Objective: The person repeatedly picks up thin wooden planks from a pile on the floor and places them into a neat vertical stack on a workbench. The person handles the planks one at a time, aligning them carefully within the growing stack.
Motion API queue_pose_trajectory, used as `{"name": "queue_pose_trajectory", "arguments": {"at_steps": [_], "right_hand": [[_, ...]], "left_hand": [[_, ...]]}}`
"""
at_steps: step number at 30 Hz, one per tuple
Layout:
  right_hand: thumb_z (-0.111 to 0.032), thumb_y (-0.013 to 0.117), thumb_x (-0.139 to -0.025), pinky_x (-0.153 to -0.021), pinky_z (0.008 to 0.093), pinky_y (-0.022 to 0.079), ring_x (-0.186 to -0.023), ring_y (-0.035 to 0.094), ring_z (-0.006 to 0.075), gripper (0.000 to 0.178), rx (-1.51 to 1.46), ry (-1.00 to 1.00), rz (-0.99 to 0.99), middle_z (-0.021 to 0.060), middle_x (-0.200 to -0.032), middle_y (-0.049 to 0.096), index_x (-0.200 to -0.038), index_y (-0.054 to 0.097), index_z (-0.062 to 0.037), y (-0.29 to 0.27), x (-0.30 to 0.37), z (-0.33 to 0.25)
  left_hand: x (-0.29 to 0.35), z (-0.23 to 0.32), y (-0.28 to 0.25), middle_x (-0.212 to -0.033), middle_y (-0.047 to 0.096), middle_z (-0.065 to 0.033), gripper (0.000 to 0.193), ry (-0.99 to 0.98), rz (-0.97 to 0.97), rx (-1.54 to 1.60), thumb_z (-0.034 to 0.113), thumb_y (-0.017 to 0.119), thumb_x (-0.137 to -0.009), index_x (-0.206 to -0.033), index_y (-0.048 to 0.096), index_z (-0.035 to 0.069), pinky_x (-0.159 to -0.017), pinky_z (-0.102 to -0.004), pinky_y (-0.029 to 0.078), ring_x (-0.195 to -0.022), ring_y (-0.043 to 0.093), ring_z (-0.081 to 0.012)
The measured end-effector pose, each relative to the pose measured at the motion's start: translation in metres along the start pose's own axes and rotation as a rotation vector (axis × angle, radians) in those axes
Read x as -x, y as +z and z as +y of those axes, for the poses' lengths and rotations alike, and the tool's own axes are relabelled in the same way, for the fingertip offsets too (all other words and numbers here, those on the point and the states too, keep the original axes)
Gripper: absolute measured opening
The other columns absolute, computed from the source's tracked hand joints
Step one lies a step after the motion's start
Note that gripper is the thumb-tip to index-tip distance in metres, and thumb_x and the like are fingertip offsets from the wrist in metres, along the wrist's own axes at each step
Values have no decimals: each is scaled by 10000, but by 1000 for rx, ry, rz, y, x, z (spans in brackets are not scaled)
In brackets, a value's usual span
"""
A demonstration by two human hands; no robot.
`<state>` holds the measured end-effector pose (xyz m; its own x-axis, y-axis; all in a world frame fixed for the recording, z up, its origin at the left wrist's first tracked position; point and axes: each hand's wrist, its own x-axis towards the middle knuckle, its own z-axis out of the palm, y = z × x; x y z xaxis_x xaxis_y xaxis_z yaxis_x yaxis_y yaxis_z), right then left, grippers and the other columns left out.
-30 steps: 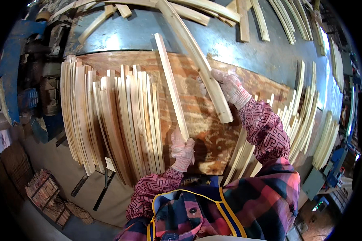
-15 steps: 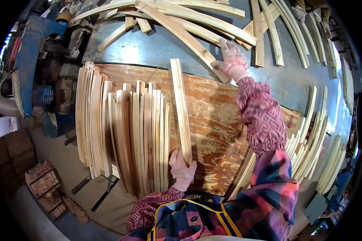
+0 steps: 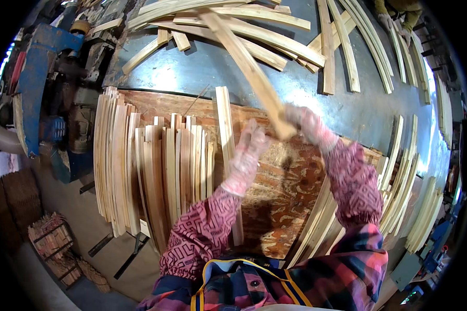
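Slantwise, plank [image 3: 246, 67] over edge of plywood [image 3: 285, 207]

head-worn fisheye looks down at left hand [image 3: 246, 157] and right hand [image 3: 312, 127].

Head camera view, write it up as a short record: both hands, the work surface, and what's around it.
Right hand: gloved, blurred, gripping a wooden strip by its near end
Left hand: gloved, seemingly empty, fingers toward that end
Beneath: plywood board
Board's left: strip row, side by side
Beyond: loose strips crisscrossed on a metal table
Upper right: another person's hand
Left edge: blue machine
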<state>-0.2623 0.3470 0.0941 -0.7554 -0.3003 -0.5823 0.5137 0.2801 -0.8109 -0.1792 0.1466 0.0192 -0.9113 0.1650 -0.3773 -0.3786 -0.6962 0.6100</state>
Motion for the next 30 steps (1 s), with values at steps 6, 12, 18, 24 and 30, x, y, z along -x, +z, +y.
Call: {"name": "queue_pose_trajectory", "arguments": {"at_steps": [6, 12, 18, 24, 30], "right_hand": [[-401, 613, -953, -1030, 371, 479, -1202, 607, 271, 510, 406, 33, 279, 179, -1336, 601, -1362, 577, -99, -25, -59, 14], [-462, 668, -872, -1013, 431, 460, -1225, 573, 304, 663, 1184, -185, 759, 121, -1307, 608, -1446, 434, -227, -29, -168, 5], [-397, 692, -876, -927, 365, 498, -1067, 653, 280, 524, 750, -397, 563, 136, -1090, 698, -1314, 619, -119, -59, -86, 1], [-400, 495, -1025, -455, 282, 508, -564, 614, 183, 459, -730, 237, 211, 116, -779, 655, -1227, 548, 9, -50, 84, 49], [-244, 584, -970, -566, 291, 532, -729, 615, 235, 490, -1299, 272, 125, 169, -949, 601, -1355, 422, 13, 44, 180, 91]], "left_hand": [[5, 29, 32, -1282, 602, -150, 556, -105, 136, -262, 395, 681, -906, -1307, 546, 34, -1032, -424, 456, -1181, 568, -250], [120, -9, -3, -1375, 499, -230, 495, 522, 156, -1558, 322, 764, -823, -1237, 662, 71, -1041, -451, 408, -1256, 463, -388], [186, -22, -45, -1447, 345, -275, 851, 161, 242, -1900, 166, 740, -754, -1502, 336, 130, -869, -518, 513, -1150, 483, -490], [179, -23, -45, -1459, 328, -240, 823, 197, 181, -1910, 191, 680, -771, -1521, 345, 226, -933, -484, 481, -1136, 491, -431], [205, -31, -77, -1554, 242, -218, 828, -29, 110, -2032, 395, 645, -873, -1578, 226, 288, -1091, -479, 383, -1298, 408, -461]]}}
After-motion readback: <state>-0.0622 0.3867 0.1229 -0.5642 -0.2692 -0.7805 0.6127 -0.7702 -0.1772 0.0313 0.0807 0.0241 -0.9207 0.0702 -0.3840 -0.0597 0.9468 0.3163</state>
